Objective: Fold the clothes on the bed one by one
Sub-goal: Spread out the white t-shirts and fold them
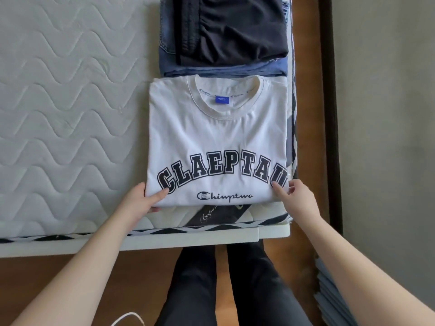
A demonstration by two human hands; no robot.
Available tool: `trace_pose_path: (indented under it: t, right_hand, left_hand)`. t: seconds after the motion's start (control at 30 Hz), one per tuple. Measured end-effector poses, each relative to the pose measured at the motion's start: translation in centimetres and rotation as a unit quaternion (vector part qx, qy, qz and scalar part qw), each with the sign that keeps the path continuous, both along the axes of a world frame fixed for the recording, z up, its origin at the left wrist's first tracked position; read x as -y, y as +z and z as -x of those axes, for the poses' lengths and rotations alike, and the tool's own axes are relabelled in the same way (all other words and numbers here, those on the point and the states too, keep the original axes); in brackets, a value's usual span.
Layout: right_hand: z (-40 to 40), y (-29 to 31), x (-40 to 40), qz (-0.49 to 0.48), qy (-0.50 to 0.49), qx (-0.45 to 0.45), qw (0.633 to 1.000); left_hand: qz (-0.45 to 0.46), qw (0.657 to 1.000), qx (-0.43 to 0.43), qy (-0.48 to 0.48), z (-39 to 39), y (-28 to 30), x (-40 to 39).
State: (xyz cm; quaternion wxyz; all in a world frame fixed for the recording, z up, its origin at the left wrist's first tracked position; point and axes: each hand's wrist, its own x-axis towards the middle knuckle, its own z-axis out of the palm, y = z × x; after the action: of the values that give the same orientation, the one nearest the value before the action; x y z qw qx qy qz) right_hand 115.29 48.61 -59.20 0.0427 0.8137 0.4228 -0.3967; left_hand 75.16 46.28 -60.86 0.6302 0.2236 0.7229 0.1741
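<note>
A big white mattress (58, 114) with wavy stitching fills most of the view. At its near right corner lies a folded white T-shirt (217, 137) with dark blue letters across the chest and its collar pointing away from the person. Just past the collar sits a pile of folded clothes (226, 34), dark grey on top and blue jeans under it. The left hand (143, 198) holds the shirt's near left corner, thumb on top and fingers tucked under. The right hand (294, 196) pinches the near right corner. A small blue label (222, 101) sits inside the collar.
</note>
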Motion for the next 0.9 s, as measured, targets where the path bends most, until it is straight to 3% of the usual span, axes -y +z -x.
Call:
trace_pose_path:
  t: [0.2, 0.33, 0.6, 0.77, 0.9]
  right_hand:
    - [0.4, 1.5, 0.6, -0.036, 0.01, 0.003, 0.999]
    - [0.7, 2.4, 0.5, -0.048, -0.052, -0.051, 0.996]
    - [-2.2, 4.8, -1.3, -0.159, -0.112, -0.102, 0.976]
    - [-2.0, 2.4, -0.3, -0.108, -0.075, -0.055, 0.99]
    - [-1.0, 0.0, 1.3, -0.064, -0.093, -0.053, 0.992]
  left_hand:
    - [-0.046, 0.999, -0.006, 0.012, -0.5, 1.8, -0.1]
    - [-0.051, 0.998, 0.037, 0.031, -1.4, 3.0, -1.0]
    - [-0.09, 0.986, 0.109, 0.093, -1.3, 4.6, -2.1]
    - [-0.067, 0.997, -0.045, -0.012, -2.1, 1.9, -0.3]
    - [-0.048, 0.989, -0.141, -0.015, -2.2, -0.5, 1.6]
